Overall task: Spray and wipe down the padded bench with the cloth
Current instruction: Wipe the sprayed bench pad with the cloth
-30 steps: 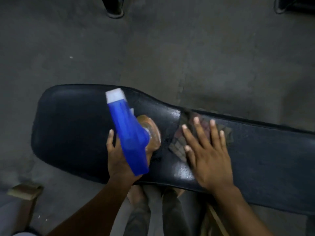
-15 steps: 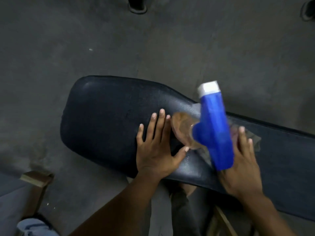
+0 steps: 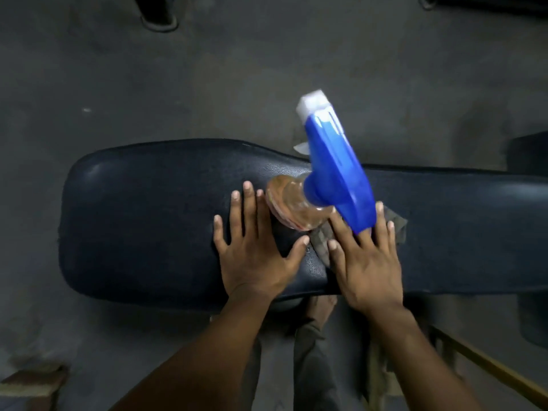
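Resting flat on the padded bench (image 3: 148, 221), your left hand (image 3: 252, 256) has its fingers (image 3: 250, 209) straight and spread, thumb angled out to the right; it holds nothing, palm against the dark vinyl. Your right hand (image 3: 367, 268) lies flat as well, fingers extended and slightly fanned, pressing the cloth (image 3: 323, 241) down on the pad. Cloth is dark grey, crumpled; it shows to the left of your right index finger and again beyond the fingertips at the far right. Spray bottle (image 3: 335, 173) stands on the bench between the two hands, blue trigger head with white nozzle tip pointing away from you, clear body with brownish liquid just beside your left fingertips. The blue head overlaps your right fingers in view; cannot tell whether it touches them. Neither hand grips it. No label or writing legible on the bottle; motion blur present. Grey floor (image 3: 267, 69) surrounds the bench.
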